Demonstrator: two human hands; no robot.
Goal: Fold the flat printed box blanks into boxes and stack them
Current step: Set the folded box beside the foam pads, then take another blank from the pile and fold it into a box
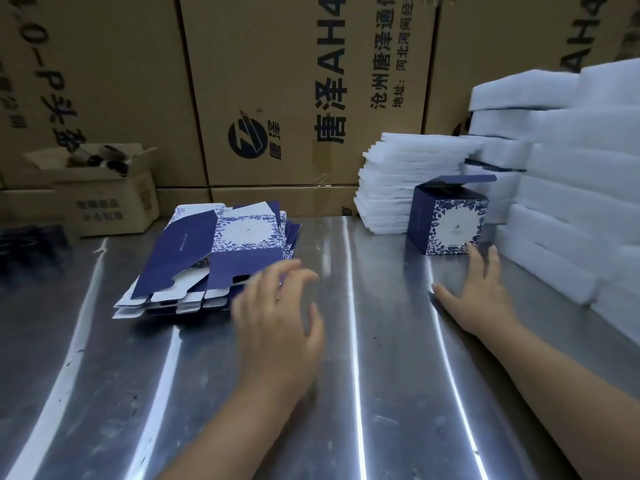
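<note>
Student: Hands first: where do we find them, and what do they hold?

Legend: We place the left hand (277, 306) just left of centre, its fingers spread wide, blurred and holding nothing. It is over the near right corner of the pile of flat blanks (214, 251), which lies at 10 o'clock on the table (381, 393). The right hand (481, 292), at 2 o'clock, lies low with fingers straight and splayed, also holding nothing. Its fingertips reach the base of the folded box (448, 220) at 1 o'clock; whether they touch it we cannot tell.

Student: What could go wrong from here?

Legend: We judge the blanks loosely fanned, so a hasty pinch may lift two at once or skid the pile across the slick metal. A nudge from the right hand could slide the light box, whose lid flap stands ajar.

Student: And what surrounds the work?

Legend: We note a stack of foam sheets (388, 181) just behind the box and foam blocks (571, 202) at 3 o'clock, which crowd the stacking room. Large cartons (277, 81) wall off 12 o'clock, and a small open carton (104, 195) sits at 10 o'clock, beyond the pile.
</note>
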